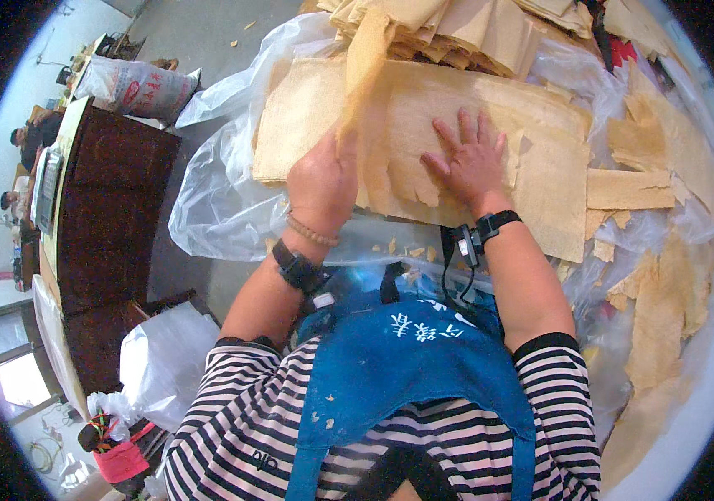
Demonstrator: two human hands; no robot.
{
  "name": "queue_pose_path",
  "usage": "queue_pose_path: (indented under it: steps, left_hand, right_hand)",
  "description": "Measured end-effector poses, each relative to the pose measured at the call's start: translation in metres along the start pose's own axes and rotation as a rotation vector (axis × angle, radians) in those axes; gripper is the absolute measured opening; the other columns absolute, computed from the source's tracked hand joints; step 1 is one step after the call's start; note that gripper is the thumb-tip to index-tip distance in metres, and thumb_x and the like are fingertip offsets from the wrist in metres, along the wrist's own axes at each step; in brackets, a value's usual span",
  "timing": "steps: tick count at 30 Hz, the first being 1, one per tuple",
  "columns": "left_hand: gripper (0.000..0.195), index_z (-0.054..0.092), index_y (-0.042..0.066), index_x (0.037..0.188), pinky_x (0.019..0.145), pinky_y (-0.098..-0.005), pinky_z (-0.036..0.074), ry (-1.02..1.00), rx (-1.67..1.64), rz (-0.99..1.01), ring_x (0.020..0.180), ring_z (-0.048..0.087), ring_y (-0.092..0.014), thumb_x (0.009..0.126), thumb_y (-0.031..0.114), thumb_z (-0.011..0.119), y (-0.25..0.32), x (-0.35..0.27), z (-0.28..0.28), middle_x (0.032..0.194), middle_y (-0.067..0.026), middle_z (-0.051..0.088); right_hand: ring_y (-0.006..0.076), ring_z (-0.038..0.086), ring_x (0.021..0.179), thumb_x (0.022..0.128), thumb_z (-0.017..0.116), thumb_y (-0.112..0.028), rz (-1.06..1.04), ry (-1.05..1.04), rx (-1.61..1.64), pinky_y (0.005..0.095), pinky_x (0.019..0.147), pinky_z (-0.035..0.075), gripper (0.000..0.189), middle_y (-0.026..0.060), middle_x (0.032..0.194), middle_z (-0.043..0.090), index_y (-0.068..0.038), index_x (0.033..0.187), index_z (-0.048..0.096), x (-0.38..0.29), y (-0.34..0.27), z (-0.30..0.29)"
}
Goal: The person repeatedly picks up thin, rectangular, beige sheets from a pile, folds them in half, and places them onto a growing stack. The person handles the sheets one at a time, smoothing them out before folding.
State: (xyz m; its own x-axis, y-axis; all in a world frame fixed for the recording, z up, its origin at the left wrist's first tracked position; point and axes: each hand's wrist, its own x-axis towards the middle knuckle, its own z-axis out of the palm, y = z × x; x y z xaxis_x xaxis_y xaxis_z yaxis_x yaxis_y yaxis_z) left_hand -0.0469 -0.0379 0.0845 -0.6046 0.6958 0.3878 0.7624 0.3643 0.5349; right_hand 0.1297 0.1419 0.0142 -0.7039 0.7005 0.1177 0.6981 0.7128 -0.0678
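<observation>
My left hand (pixel 324 178) grips the lower end of a thin tan sheet strip (pixel 366 69), which is raised and blurred above a stack of similar sheets. My right hand (pixel 473 153) lies flat on the stack of tan sheets (pixel 551 213), palm down, fingers spread, holding nothing. The sheets look thin and flexible, like dried bean-curd skin or coarse paper; I cannot tell which. Torn edges show between my hands. Beyond the stack sits a pile of folded tan sheets (pixel 457 28).
Clear plastic film (pixel 219 206) lies under and around the stack. Torn sheet pieces (pixel 651 313) and a short strip (pixel 629 188) are at the right. To the left stand a dark brown desk (pixel 118 188), a printed woven sack (pixel 137 91) and a white plastic bag (pixel 169 357). Two people sit farther off.
</observation>
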Motion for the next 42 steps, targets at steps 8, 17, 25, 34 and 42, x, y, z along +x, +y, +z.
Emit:
queue_pose_path:
  steps: [8,17,25,34,42]
  left_hand:
    - [0.071,0.078,0.010,0.074,0.070,-0.0496,0.057,-0.317,0.600,-0.536,0.074,0.073,-0.037,0.105,0.057,0.034,-0.092,-0.003,-0.035,0.073,-0.0151,0.073]
    - [0.059,0.075,0.007,0.077,0.063,-0.0483,0.054,-0.097,0.442,-0.307,0.068,0.068,-0.039,0.106,0.048,0.043,-0.098,-0.026,-0.030,0.067,-0.0134,0.069]
    - [0.019,0.073,0.013,0.111,0.068,-0.0410,0.058,0.115,-0.127,0.426,0.079,0.071,-0.030,0.097,0.017,0.061,0.008,0.009,-0.012,0.097,-0.0115,0.074]
    - [0.038,0.069,0.015,0.124,0.085,-0.0455,0.056,-0.653,-0.247,0.651,0.098,0.070,-0.035,0.097,0.041,0.061,0.117,0.003,0.084,0.111,-0.0117,0.074]
    - [0.041,0.062,0.000,0.134,0.107,-0.0338,0.045,0.072,-0.672,-0.172,0.124,0.061,-0.021,0.109,0.027,0.046,-0.007,0.073,0.079,0.133,-0.0165,0.066]
  right_hand:
    - [0.0369,0.023,0.152,0.092,0.058,-0.064,0.012,-0.010,-0.026,0.0696,0.117,0.018,0.066,0.0065,0.163,0.032,-0.037,0.151,0.048,-0.001,-0.003,-0.001]
    - [0.0391,0.022,0.151,0.089,0.062,-0.064,-0.022,0.039,0.002,0.0714,0.116,0.016,0.068,0.0082,0.163,0.032,-0.037,0.150,0.049,0.000,0.001,0.006]
    - [0.0394,0.014,0.155,0.093,0.052,-0.069,-0.001,-0.038,0.036,0.0727,0.118,0.009,0.070,0.0099,0.168,0.025,-0.036,0.154,0.042,-0.001,0.004,0.007]
    - [0.0327,0.010,0.156,0.096,0.052,-0.051,0.122,-0.073,0.688,0.0632,0.123,0.006,0.070,0.0111,0.168,0.023,-0.022,0.157,0.035,-0.024,0.023,0.018]
    - [0.0252,0.009,0.157,0.100,0.050,-0.037,0.231,0.062,0.616,0.0575,0.125,0.002,0.068,0.0118,0.168,0.023,-0.015,0.160,0.028,-0.007,0.009,0.023]
